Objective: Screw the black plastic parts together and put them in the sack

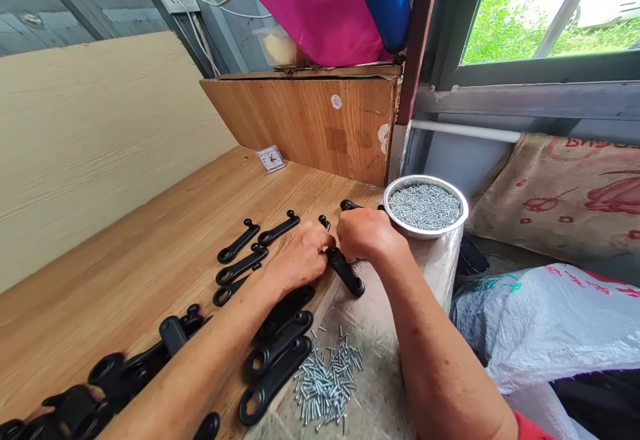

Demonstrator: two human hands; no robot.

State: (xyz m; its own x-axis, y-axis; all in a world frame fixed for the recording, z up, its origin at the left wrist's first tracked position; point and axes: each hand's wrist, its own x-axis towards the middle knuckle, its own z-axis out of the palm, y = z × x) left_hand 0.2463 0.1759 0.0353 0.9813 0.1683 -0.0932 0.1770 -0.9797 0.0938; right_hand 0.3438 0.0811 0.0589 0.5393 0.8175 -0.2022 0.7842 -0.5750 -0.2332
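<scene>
My left hand (305, 253) has its fingers curled at the upper end of a black plastic part (346, 272), which slants down toward the right. Close beside it, my right hand (367, 233) is closed, its fingertips hidden behind the knuckles. Other black parts with ring ends (275, 377) lie below my left wrist, and several slimmer ones (239, 241) rest on the wooden tabletop to the left. A loose pile of silver screws (327, 383) is spread between my forearms. Beyond my right hand stands a round metal bowl (466, 212) full of small screws.
A heap of black parts (107, 377) lies at the lower left. A small square clock (271, 159) sits near the wooden panel (300, 117) at the back. White woven sacks (550, 320) are at the right, below a patterned cloth (560, 200).
</scene>
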